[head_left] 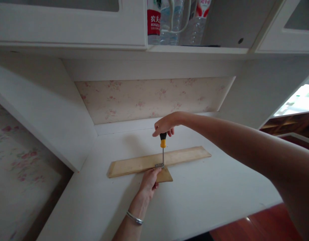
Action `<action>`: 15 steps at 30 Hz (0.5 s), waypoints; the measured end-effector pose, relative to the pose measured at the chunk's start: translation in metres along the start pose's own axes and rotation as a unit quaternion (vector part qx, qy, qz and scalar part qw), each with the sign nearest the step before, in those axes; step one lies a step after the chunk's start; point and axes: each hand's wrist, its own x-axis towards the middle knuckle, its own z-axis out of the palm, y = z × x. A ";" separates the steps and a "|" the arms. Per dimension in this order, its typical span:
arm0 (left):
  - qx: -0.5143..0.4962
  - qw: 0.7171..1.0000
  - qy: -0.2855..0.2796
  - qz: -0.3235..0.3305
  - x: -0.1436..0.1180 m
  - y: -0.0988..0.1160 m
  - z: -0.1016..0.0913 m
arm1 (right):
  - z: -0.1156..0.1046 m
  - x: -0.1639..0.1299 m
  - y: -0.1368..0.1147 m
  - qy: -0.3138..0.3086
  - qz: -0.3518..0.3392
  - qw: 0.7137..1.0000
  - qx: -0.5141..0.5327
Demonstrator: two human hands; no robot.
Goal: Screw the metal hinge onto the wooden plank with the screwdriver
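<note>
A long pale wooden board (184,154) lies across the white desk (199,197). A shorter wooden piece (166,175) butts against its near edge, and a small metal bracket (159,165) sits at the joint. My right hand (166,124) grips the top of a black-and-yellow screwdriver (163,142) that stands upright with its tip at the bracket. My left hand (148,180) rests on the short piece right next to the bracket, fingers touching the wood; a silver bracelet (134,218) is on that wrist.
White side walls and a floral back panel (154,98) enclose the desk recess. An open shelf above holds several water bottles (174,21). A floral-covered surface (16,170) lies at the left. Red-brown floor (257,224) shows past the desk's front right edge.
</note>
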 end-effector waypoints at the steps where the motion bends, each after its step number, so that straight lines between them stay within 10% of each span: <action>1: -0.005 1.000 -0.003 0.000 0.001 0.000 0.000 | 0.000 0.000 0.000 0.007 0.007 1.000 -0.007; 15: -0.021 1.000 -0.013 0.008 0.002 -0.002 -0.001 | -0.003 0.006 0.006 0.040 -0.027 0.998 -0.041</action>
